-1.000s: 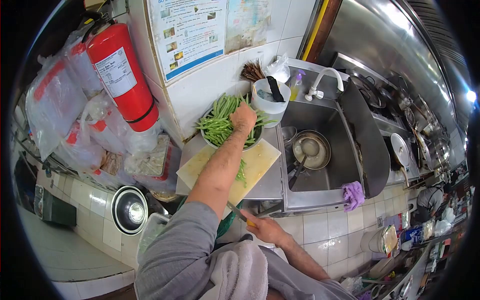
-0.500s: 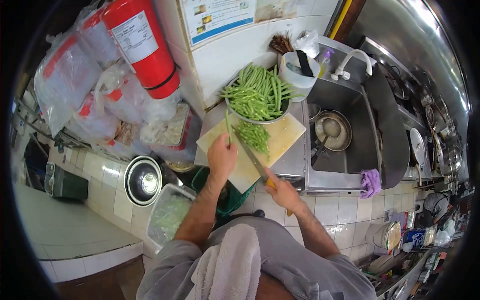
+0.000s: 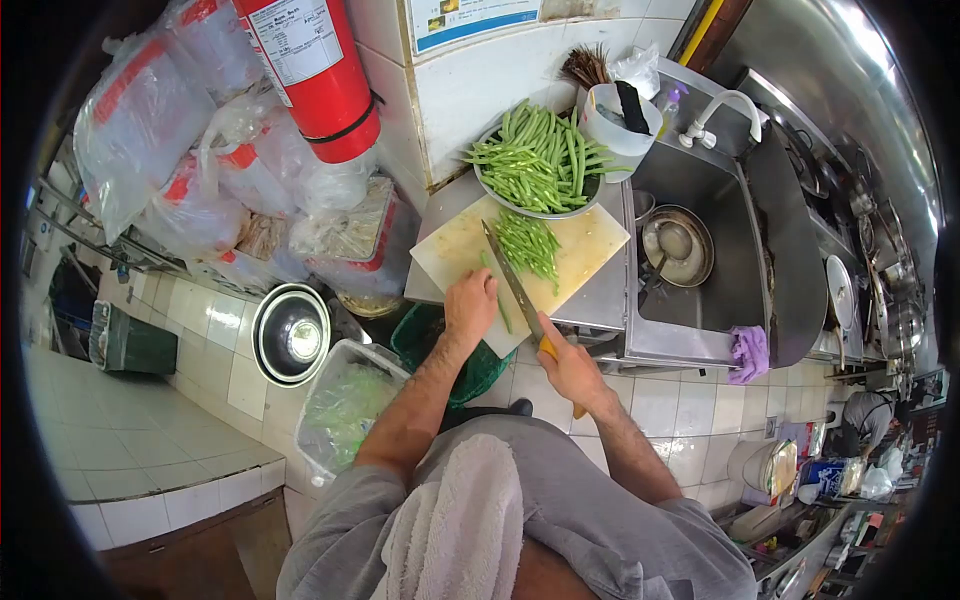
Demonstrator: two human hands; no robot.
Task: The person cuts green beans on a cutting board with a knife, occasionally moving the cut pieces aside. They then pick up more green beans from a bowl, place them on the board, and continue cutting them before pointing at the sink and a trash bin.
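Note:
My left hand [image 3: 470,305] is closed on a green bean [image 3: 505,314] over the near left part of the cutting board [image 3: 590,238]. My right hand [image 3: 574,374] grips the yellow handle of a kitchen knife [image 3: 512,280]. Its blade points away from me, just right of my left fingers, beside a heap of cut green beans [image 3: 527,245] on the board. Behind the board, a metal bowl [image 3: 545,214] is piled with green beans [image 3: 540,155], whole and cut.
To the right, a steel sink [image 3: 690,325] holds a pan [image 3: 700,262] with a ladle. A white container [image 3: 612,140] stands behind the bowl. On the floor at left are a clear bin [image 3: 345,400], a green basket [image 3: 470,378] and a steel bowl [image 3: 291,335]. A fire extinguisher [image 3: 320,75] hangs above.
My left hand has come nearer to me, and the bean, upright at the board's far side before, now lies lower along the board. The view has shifted slightly. The knife stays in my right hand.

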